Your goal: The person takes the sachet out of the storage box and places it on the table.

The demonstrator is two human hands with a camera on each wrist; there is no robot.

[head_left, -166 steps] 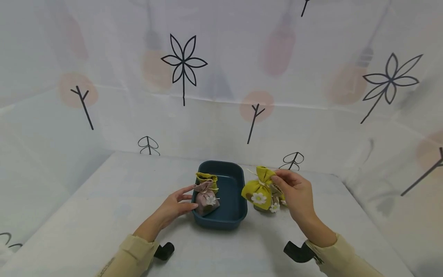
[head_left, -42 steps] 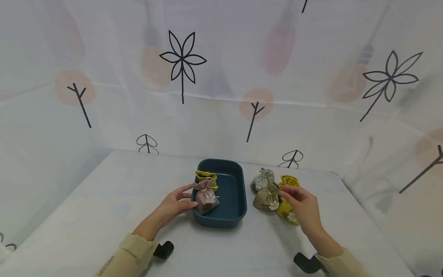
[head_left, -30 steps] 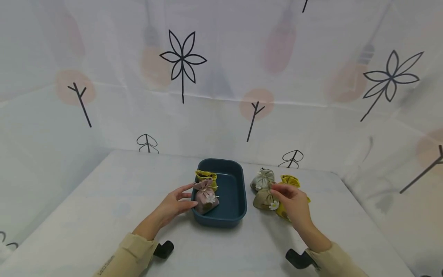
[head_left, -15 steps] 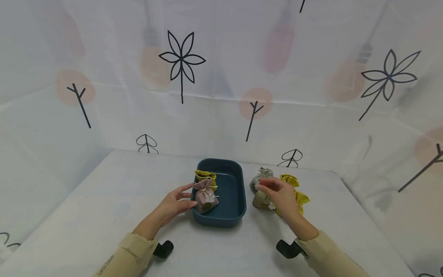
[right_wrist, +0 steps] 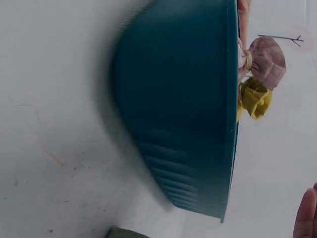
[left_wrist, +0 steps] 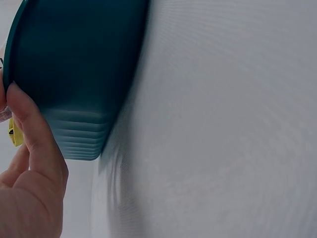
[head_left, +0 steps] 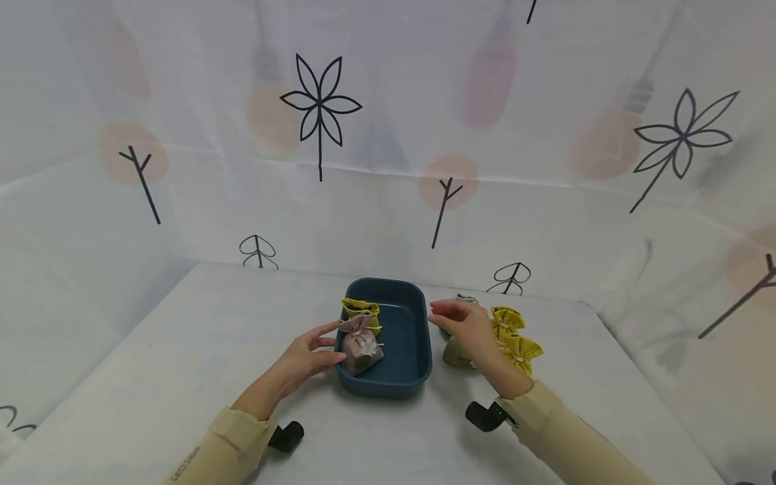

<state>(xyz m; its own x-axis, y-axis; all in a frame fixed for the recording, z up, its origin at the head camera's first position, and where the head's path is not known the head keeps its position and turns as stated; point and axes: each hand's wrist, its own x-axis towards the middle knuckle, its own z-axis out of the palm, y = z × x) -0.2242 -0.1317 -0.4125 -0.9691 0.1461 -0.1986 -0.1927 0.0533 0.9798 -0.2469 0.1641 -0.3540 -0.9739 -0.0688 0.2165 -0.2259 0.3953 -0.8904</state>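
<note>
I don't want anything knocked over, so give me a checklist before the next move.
1. Left hand holds the blue bin by its rim: ok.
2. Bin rests on the table: ok.
3. Space in the bin: ok; pink pouch and yellow pouch sit along the left.
4. Right hand unloaded: ok; nothing shows in its fingers.
5. Grey pouch in full view: not ok; right hand covers most.
6. Olive pouch's neck tied: cannot tell; hidden.

Left fingers (head_left: 322, 333), visibly parted, point rightward, while the right fingers (head_left: 450, 306) point leftward, loosely bent.
</note>
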